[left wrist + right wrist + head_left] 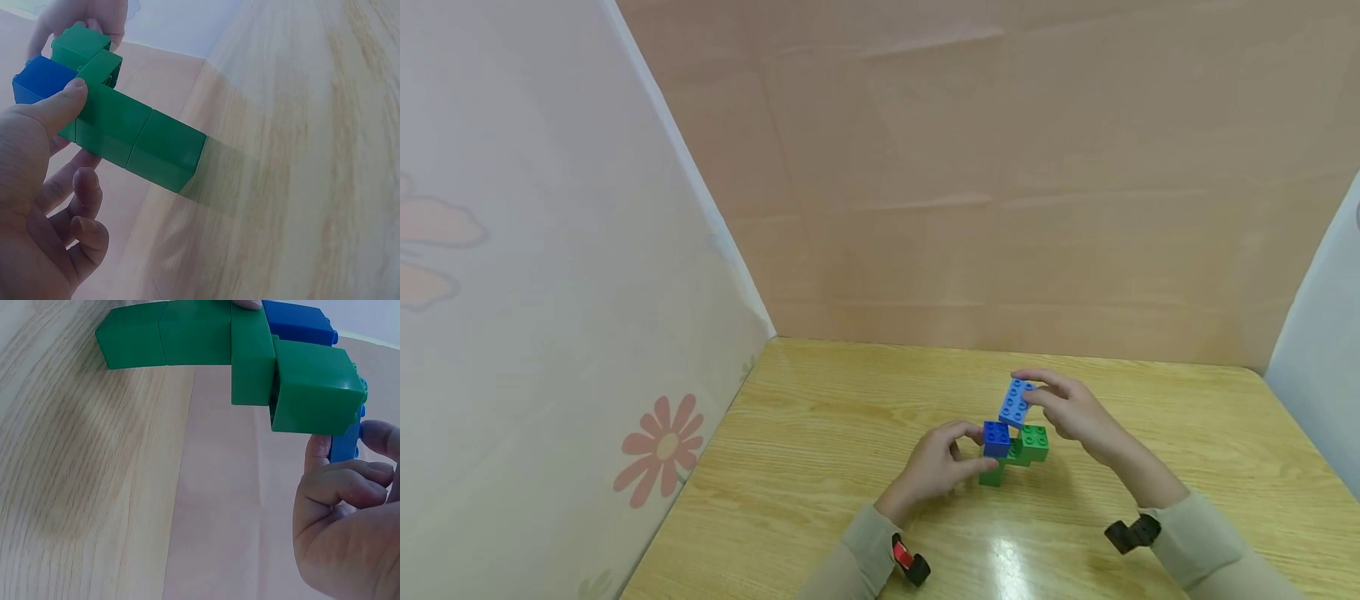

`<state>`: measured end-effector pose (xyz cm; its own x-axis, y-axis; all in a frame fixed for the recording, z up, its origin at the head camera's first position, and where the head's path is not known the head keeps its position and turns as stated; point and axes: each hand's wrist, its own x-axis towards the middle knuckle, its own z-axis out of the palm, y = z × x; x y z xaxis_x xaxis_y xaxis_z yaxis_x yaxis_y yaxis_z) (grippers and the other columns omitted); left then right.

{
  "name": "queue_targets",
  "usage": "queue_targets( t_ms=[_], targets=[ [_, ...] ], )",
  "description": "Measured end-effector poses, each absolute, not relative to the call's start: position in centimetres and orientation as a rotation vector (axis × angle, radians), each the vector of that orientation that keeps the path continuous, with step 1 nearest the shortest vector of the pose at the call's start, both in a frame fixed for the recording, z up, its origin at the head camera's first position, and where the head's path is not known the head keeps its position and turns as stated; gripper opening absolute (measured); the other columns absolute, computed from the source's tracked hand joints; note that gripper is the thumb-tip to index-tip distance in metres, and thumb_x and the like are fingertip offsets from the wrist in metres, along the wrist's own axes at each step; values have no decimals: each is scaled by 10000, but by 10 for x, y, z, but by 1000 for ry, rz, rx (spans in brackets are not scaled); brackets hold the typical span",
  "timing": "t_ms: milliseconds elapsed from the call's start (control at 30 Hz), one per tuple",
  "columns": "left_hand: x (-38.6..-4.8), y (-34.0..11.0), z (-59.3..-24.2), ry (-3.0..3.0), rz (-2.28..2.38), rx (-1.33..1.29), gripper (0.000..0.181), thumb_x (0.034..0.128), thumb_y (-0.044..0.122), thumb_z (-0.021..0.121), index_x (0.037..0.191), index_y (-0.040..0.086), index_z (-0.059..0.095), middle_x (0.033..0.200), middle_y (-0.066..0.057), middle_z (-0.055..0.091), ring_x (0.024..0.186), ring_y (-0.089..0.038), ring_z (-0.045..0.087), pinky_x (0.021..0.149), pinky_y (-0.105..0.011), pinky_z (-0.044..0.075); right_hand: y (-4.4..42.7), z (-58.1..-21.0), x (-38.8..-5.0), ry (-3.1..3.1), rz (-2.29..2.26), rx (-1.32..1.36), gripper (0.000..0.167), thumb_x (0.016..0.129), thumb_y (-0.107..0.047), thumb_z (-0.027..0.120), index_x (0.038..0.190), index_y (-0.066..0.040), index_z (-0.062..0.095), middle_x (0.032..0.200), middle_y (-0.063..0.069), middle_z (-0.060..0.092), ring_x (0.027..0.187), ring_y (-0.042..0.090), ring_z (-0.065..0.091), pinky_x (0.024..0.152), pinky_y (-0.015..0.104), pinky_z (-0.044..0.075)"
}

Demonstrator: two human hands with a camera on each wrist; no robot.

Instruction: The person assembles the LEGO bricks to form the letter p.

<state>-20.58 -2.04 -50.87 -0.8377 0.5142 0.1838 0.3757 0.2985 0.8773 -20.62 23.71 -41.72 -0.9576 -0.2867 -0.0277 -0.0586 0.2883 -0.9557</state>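
Note:
My left hand [936, 462] grips a joined build of toy building bricks, its thumb on a green brick [112, 125] below the dark blue brick [996, 439]. Stacked green bricks form the build's lower column, and another green brick [319, 387] juts out at the side, level with the dark blue one. Thumb and fingers of my right hand [1078, 417] pinch a lighter blue, long studded brick [1015, 403], held tilted just behind the build's top. Green bricks partly hide that long brick in the right wrist view; whether it touches them, I cannot tell.
A wooden table [820, 417] lies under both hands. Behind it rises a tan, creased backdrop [1000, 208]. A pale wall [565, 250] with flower prints borders the left, and another pale panel [1318, 333] the right.

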Motion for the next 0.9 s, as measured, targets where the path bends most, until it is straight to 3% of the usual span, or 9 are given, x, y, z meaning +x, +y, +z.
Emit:
queue_targets(
  t_ms=[200, 267, 400, 467, 533, 600, 700, 767, 900],
  targets=[
    [-206, -20, -509, 2425, 1570, 839, 331, 922, 389, 808, 1211, 252, 721, 1102, 189, 658, 588, -28, 505, 512, -210, 452, 248, -419, -204, 2380, -1694, -365, 503, 1086, -294, 578, 1528, -78, 471, 540, -64, 322, 443, 113, 236, 406, 288, 304],
    [-206, -20, -509, 2426, 1571, 842, 335, 923, 386, 809, 1213, 244, 720, 1104, 186, 659, 588, -28, 505, 513, -211, 452, 251, -419, -203, 2377, -1682, -397, 489, 1087, -273, 579, 1522, -75, 478, 601, -18, 425, 448, 126, 230, 404, 303, 299],
    [-205, -20, -508, 2429, 1571, 849, 339, 923, 379, 811, 1214, 230, 720, 1103, 178, 663, 593, -29, 507, 517, -215, 458, 258, -418, -200, 2370, -1643, -431, 475, 1073, -251, 605, 1508, -92, 499, 1016, 145, 655, 475, 122, 254, 416, 317, 313],
    [-205, -20, -508, 2436, 1567, 850, 339, 922, 383, 810, 1213, 233, 720, 1100, 179, 662, 599, -27, 509, 522, -213, 458, 260, -418, -199, 2368, -1618, -443, 485, 1060, -240, 628, 1508, -102, 500, 1235, 224, 629, 508, 113, 313, 433, 293, 337],
    [-205, -20, -508, 2439, 1565, 845, 335, 922, 388, 810, 1208, 238, 721, 1097, 181, 661, 601, -28, 509, 521, -212, 457, 263, -418, -198, 2364, -1593, -452, 510, 1048, -224, 649, 1516, -100, 488, 1322, 242, 602, 593, 117, 458, 458, 295, 366],
    [-205, -20, -509, 2441, 1563, 836, 333, 919, 394, 810, 1203, 246, 722, 1094, 185, 659, 607, -27, 508, 524, -209, 454, 266, -419, -198, 2374, -1571, -468, 524, 1040, -208, 661, 1515, -82, 479, 1314, 243, 610, 752, 152, 600, 526, 298, 431],
    [-205, -20, -509, 2438, 1564, 824, 331, 917, 396, 813, 1199, 249, 723, 1092, 181, 660, 611, -26, 507, 527, -204, 450, 269, -421, -197, 2396, -1562, -490, 525, 1039, -187, 664, 1504, -38, 473, 1265, 222, 634, 984, 253, 677, 662, 340, 507],
    [-205, -20, -509, 2436, 1566, 823, 332, 915, 394, 815, 1199, 247, 724, 1092, 175, 663, 612, -25, 506, 528, -203, 450, 269, -421, -196, 2419, -1569, -502, 514, 1040, -182, 664, 1489, -16, 477, 1231, 209, 645, 1024, 277, 684, 760, 361, 540],
    [-205, -21, -509, 2431, 1573, 827, 331, 917, 391, 814, 1200, 246, 723, 1092, 168, 665, 603, -27, 502, 518, -205, 447, 265, -420, -192, 2431, -1636, -512, 493, 1038, -154, 665, 1462, 17, 484, 1208, 200, 653, 999, 261, 703, 816, 336, 571]
  ],
)
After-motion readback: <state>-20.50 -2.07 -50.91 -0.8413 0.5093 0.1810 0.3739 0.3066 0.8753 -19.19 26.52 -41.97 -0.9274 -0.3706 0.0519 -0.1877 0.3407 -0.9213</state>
